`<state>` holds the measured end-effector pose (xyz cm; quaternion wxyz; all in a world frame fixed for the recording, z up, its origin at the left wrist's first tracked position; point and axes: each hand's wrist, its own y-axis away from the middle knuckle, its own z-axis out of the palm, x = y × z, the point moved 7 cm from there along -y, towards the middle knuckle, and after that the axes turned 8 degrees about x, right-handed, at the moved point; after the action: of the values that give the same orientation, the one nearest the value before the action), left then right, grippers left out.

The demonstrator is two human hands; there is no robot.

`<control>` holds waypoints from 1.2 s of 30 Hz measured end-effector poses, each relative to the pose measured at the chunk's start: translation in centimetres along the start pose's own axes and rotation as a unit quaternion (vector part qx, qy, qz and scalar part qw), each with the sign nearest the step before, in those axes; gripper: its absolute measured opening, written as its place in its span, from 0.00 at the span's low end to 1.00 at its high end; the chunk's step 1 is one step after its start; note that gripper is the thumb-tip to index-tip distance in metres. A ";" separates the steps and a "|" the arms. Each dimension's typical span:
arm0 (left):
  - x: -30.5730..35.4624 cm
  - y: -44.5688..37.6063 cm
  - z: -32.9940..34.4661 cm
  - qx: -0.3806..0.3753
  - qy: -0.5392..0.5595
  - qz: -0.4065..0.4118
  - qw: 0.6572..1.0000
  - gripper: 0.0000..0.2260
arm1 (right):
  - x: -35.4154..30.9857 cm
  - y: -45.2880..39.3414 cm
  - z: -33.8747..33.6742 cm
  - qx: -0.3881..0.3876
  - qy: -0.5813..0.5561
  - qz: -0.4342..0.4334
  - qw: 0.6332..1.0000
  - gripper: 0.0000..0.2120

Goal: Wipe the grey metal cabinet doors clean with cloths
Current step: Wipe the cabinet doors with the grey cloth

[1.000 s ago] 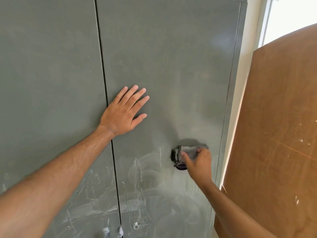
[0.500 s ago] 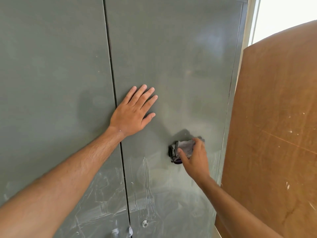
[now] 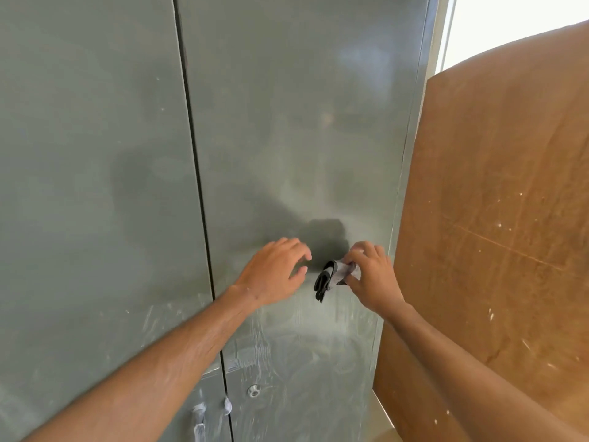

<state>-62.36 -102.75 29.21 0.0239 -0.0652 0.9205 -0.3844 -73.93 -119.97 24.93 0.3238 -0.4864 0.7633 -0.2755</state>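
Grey cabinet doors (image 3: 287, 122) fill the frame; right hand (image 3: 371, 279) pinches the folded cloth (image 3: 333, 275), left hand (image 3: 274, 272) hovers loose-fingered, probably mid-refold, smeary lower right next.

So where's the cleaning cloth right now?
The cloth is pinched in the right hand, in front of the right-hand cabinet door at mid height; the left hand reaches towards it, fingers relaxed.
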 end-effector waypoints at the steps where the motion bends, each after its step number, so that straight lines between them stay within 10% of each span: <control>1: 0.1 0.7 1.1 -0.041 0.034 -0.033 0.998 0.13 | 0.2 0.2 -0.3 -0.016 -0.036 0.024 0.999 0.11; 6: 2.2 3.4 5.3 -0.190 0.306 -0.232 0.903 0.20 | 0.1 0.8 -1.7 -0.138 -0.349 0.193 0.907 0.06; 11: 4.4 3.8 6.1 -0.076 0.550 -0.412 0.723 0.09 | -2.0 3.1 -1.4 -0.235 -0.509 0.325 0.761 0.14; 18: 5.6 6.3 6.9 0.043 0.647 -0.521 0.555 0.17 | -2.5 5.1 -1.1 -0.311 -0.478 0.220 0.791 0.44; 25: 5.7 7.0 6.1 0.110 0.656 -0.524 0.532 0.14 | -3.9 4.3 -2.6 -0.173 -0.410 0.089 0.891 0.10; 29: 6.0 7.6 5.8 0.135 0.633 -0.534 0.545 0.06 | -2.6 3.9 -3.1 -0.131 -0.538 0.247 0.795 0.13; 36: 8.3 10.2 7.6 0.051 0.619 -0.559 0.548 0.22 | -0.9 3.0 -2.1 -0.113 -0.597 0.413 0.678 0.16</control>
<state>-70.85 -102.18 16.66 -0.7689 -0.3114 0.4636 -0.3113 -76.90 -117.85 24.26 0.7339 -0.2156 0.5569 0.3237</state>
